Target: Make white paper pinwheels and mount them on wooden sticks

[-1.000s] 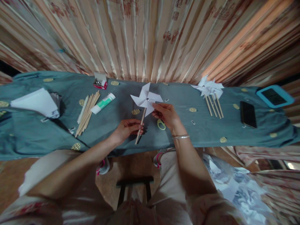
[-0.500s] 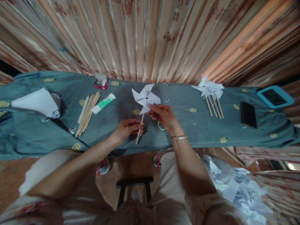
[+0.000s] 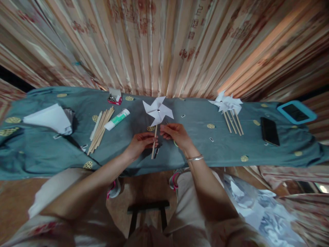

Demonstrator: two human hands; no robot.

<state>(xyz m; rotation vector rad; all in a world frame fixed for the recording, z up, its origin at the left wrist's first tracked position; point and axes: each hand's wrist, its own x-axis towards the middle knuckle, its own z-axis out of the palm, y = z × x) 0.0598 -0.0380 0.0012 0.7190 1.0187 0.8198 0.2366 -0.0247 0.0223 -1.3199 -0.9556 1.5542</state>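
A white paper pinwheel point(image 3: 157, 111) on a wooden stick stands upright over the teal-covered table point(image 3: 38, 151). My left hand point(image 3: 140, 144) grips the stick at mid-height. My right hand point(image 3: 174, 134) hovers just right of the stick, fingertips at the wheel's lower blade; whether they pinch the paper or only touch it is unclear. A silver bangle sits on that wrist.
Finished pinwheels point(image 3: 227, 104) lie at the back right. A bundle of wooden sticks point(image 3: 100, 129), a glue tube point(image 3: 117, 119), a small pin box point(image 3: 114, 98) and white paper sheets point(image 3: 50, 118) lie left. A black phone point(image 3: 269, 131) and blue-cased tablet point(image 3: 296, 112) lie right. Crumpled paper point(image 3: 257, 209) is on the floor.
The pinwheel's blades have turned. My right hand slid down from the wheel's right blade to its lower edge near the stick. The camera tilted slightly.
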